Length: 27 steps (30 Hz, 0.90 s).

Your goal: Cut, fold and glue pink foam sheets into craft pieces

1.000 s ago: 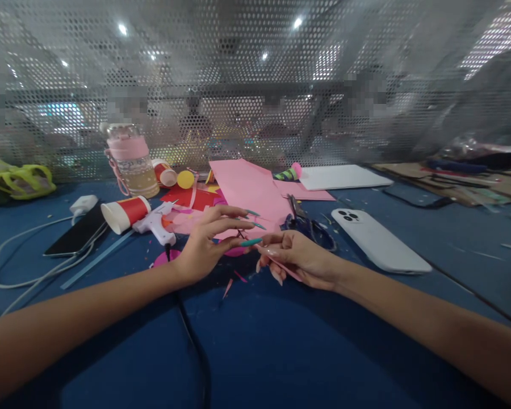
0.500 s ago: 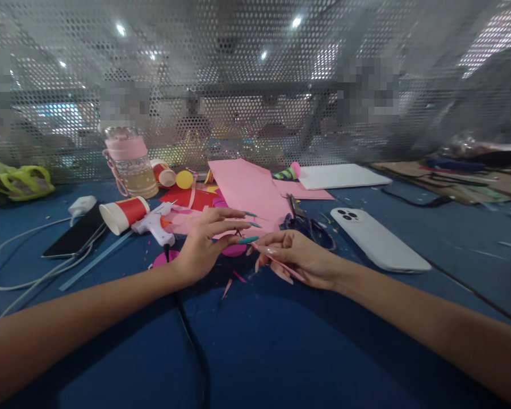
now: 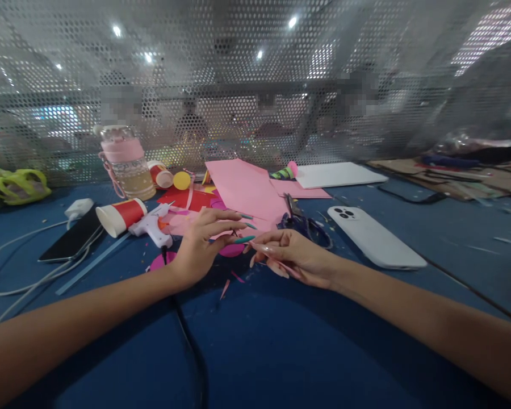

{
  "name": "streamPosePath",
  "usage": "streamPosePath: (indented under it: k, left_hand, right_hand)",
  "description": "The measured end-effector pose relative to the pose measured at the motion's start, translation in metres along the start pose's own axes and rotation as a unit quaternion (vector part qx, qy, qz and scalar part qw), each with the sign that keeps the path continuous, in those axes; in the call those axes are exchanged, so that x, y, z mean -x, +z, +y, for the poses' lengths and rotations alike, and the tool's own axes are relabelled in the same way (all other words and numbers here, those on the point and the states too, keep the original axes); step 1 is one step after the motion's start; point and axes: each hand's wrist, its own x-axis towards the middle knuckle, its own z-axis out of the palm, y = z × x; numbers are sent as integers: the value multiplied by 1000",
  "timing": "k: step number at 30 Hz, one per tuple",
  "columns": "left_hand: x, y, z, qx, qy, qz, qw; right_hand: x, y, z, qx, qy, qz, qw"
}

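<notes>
My right hand (image 3: 300,255) is closed on a narrow pink paper strip (image 3: 290,270), which slants across beneath the fingers. Facing it from the left, my left hand (image 3: 204,244) has its fingers stretched out and apart, with long teal nails. Its thumb nail is right at the right hand's fingertips, and whether it touches the strip's end I cannot tell. Behind both hands lie pink paper sheets (image 3: 244,184). A magenta paper circle (image 3: 232,250) is partly covered by the left hand. Small paper scraps (image 3: 225,288) rest on the blue table just below.
To the left are a white glue gun (image 3: 153,226) with a black cord, a red-and-white paper cup (image 3: 122,217), a black phone (image 3: 70,238) and a pink-lidded bottle (image 3: 125,165). Dark-handled scissors (image 3: 309,227) and a white phone (image 3: 377,238) lie right. A perforated metal screen (image 3: 238,113) stands behind.
The whole view has shifted slightly, so things appear a little further left. Both hands keep nearly the same pose, and the strip stays in the right hand.
</notes>
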Motion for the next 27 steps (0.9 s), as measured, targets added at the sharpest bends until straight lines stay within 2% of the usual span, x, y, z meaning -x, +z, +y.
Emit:
streamPosePath:
  k: [16, 21, 27]
  left_hand:
    - [1, 1, -1, -7, 1, 7, 1000]
    - [2, 0, -1, 5, 3, 13, 1000]
    - [4, 2, -3, 46, -60, 42, 996]
  right_hand:
    - [0, -2, 3, 26, -3, 9, 1000]
    - [0, 0, -1, 3, -5, 1, 1000]
    - [1, 2, -2, -24, -16, -3, 1000]
